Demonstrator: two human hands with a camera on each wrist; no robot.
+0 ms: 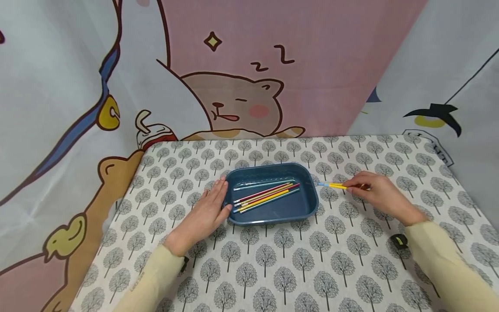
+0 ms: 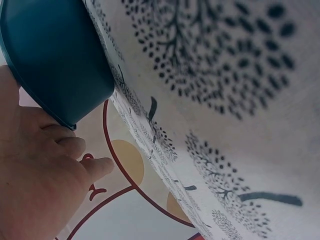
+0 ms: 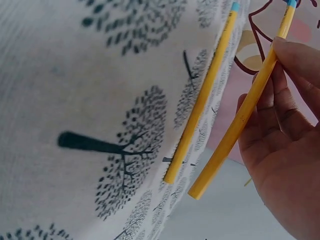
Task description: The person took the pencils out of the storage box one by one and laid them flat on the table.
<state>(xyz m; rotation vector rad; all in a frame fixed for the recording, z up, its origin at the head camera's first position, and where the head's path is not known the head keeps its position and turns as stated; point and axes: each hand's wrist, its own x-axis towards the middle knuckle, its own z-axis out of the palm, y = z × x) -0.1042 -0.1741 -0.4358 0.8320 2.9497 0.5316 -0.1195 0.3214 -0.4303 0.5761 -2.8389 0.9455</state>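
Observation:
A dark blue plastic tray (image 1: 273, 223) sits on the cloth, holding several pencils (image 1: 269, 198) in yellow, red and teal, laid roughly side by side. My left hand (image 1: 207, 211) rests against the tray's left end, its fingers fairly straight along the wall and the thumb at the near corner; the left wrist view shows the fingers (image 2: 72, 146) by the rim. To the right of the tray, my right hand (image 1: 374, 190) pinches a yellow pencil (image 3: 245, 112) with a blue end between thumb and fingers. Another yellow pencil (image 3: 202, 102) lies on the cloth beside it.
A white cloth (image 1: 284, 255) printed with grey trees covers the table. Behind it hangs a curtain (image 1: 312, 65) with cartoon animals, and more curtain closes off both sides. A small black device (image 1: 398, 241) is at my right wrist.

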